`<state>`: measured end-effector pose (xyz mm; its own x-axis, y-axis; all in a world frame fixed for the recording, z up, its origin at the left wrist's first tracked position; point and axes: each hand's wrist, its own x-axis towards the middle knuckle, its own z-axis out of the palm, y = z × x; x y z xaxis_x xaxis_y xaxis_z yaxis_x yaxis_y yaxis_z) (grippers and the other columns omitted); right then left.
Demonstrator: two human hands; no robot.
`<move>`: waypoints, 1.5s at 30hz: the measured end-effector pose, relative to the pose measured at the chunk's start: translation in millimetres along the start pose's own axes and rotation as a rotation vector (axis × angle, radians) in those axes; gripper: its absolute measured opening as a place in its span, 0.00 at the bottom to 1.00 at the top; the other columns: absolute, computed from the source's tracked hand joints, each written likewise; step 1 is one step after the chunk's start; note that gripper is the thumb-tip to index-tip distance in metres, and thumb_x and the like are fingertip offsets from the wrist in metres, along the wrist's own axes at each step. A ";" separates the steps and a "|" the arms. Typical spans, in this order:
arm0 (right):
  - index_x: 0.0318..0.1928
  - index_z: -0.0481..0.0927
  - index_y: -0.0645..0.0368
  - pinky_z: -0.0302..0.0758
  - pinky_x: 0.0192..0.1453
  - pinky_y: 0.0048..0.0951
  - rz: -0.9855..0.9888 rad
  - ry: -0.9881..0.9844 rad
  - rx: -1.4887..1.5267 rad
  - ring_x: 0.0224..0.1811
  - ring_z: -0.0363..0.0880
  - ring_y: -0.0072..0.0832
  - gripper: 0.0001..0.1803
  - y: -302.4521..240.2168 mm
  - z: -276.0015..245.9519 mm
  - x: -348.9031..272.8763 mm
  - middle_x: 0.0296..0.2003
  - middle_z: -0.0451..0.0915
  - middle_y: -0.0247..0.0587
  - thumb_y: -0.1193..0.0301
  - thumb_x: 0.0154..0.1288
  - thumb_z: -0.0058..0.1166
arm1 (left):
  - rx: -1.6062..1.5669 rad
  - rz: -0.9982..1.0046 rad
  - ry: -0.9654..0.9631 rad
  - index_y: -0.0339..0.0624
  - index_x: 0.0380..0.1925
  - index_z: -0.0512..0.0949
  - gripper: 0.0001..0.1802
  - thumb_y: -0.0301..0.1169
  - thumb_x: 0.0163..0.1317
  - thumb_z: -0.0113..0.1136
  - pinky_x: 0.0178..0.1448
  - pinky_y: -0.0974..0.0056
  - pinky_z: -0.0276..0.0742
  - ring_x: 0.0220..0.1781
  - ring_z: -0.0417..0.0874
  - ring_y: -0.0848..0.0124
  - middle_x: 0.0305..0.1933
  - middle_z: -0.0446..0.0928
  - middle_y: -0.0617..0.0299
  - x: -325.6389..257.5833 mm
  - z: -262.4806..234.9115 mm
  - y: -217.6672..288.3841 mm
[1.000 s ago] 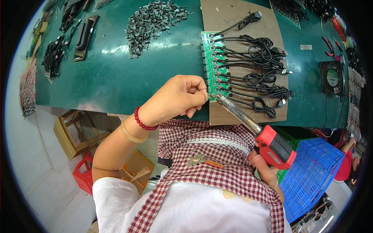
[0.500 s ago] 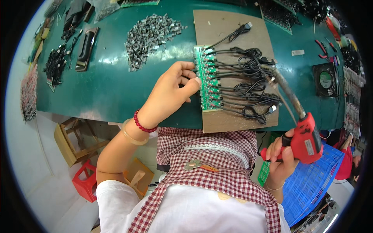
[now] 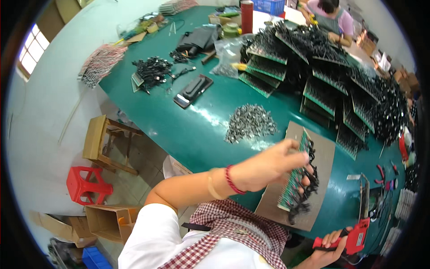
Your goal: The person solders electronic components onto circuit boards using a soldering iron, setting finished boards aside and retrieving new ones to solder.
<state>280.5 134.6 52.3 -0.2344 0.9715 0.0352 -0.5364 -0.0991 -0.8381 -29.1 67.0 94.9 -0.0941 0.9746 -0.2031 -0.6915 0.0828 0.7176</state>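
Note:
My left hand [image 3: 277, 165] grips a long green circuit board [image 3: 290, 190] by its middle, with thumb and fingers around it. The circuit board is tilted up on edge, and coiled black cables [image 3: 310, 172] bunch along its right side. Under it lies a brown board [image 3: 326, 163]; whether the lower edge touches it I cannot tell. At the lower right my right hand [image 3: 332, 245] is wrapped round the handle of a red soldering gun [image 3: 357, 237]. The gun's metal tip points up and away, right of the brown board, apart from the circuit board.
A heap of small metal parts [image 3: 251, 124] lies beyond my left hand. Stacked circuit boards with cables [image 3: 320, 92] fill the far right. Red pliers [image 3: 380, 174] lie at the right. A black bundle of cables [image 3: 152, 71] sits far left. Across the table a co-worker [image 3: 333, 22] sits.
My left hand has taken hold of the circuit board and tipped it up, cables hanging along. The soldering gun has moved away from the cables. The view has swung up and left.

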 end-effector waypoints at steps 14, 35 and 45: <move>0.50 0.64 0.60 0.62 0.17 0.17 -0.147 0.139 -0.046 0.14 0.59 0.15 0.13 -5.4 -12.8 11.4 0.19 0.64 0.31 0.69 0.68 0.42 | -0.333 0.672 1.273 0.43 0.59 0.62 0.34 0.52 0.59 0.52 0.63 0.52 0.60 0.57 0.71 0.63 0.58 0.69 0.57 -204.7 -370.9 283.0; 0.48 0.64 0.58 0.62 0.14 0.17 -0.358 0.470 -0.056 0.13 0.59 0.14 0.12 -54.3 -66.6 -21.4 0.18 0.63 0.30 0.68 0.68 0.43 | -0.524 0.097 0.136 0.19 0.47 0.62 0.26 0.41 0.71 0.36 0.46 0.57 0.83 0.44 0.80 0.50 0.45 0.73 0.35 346.3 -41.7 127.6; 0.50 0.65 0.59 0.64 0.16 0.18 -0.349 0.403 0.024 0.13 0.60 0.16 0.15 -52.2 -74.5 9.1 0.17 0.64 0.31 0.67 0.67 0.45 | 0.350 0.040 0.191 0.32 0.42 0.67 0.19 0.39 0.63 0.54 0.38 0.60 0.81 0.37 0.79 0.61 0.36 0.73 0.51 354.7 53.7 55.3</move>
<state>366.8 164.7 55.9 0.2891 0.9526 0.0942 -0.5460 0.2449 -0.8012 -62.2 428.4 98.4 -0.2700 0.9250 -0.2673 -0.4020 0.1440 0.9043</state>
